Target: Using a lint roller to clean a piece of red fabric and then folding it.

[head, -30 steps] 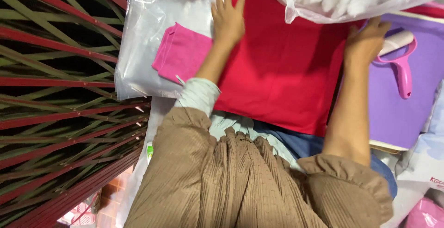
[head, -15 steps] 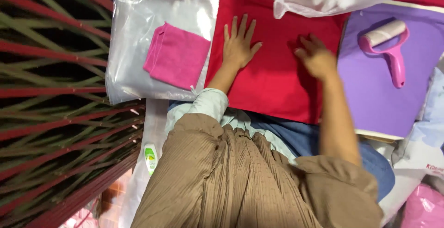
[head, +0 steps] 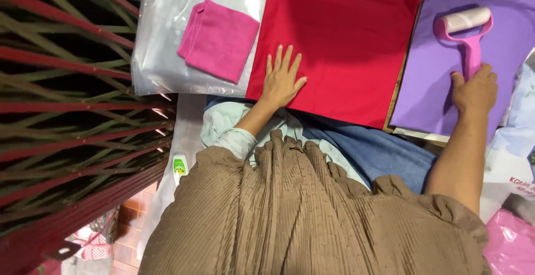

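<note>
Basically, both hands were on the fabrics laid out ahead of the person. Left hand (head: 283, 81) lay flat and fully open, fingers spread, palm down on the red cloth (head: 345, 35), near that cloth's bottom-left corner, gripping nothing. Right hand (head: 475, 90) sat at about 3 o'clock from the left one, well apart, fingers curled around the lower end of the pink handle of the lint roller (head: 467, 34). How tight that grip was, cannot tell, but the handle passed under the fingers. Roller's white drum sat at 12 o'clock from the right hand, lying on the purple cloth (head: 429, 85). Purple cloth lay just beside the red cloth at its 3 o'clock edge, with a thin strip of brownish board showing between them.

At 9 o'clock from the red cloth, a folded pink cloth (head: 218, 39) rested on a clear plastic bag (head: 161, 57); the bag's right edge met the red cloth. At 7 o'clock from the left hand a small white bottle with a green label (head: 179, 167) lay on a pale surface. Brown pleated garment (head: 312, 213) filled the bottom of the view, with blue denim (head: 379, 152) showing above it. Dark red and green bars (head: 67, 85) ran across the left side.
</note>
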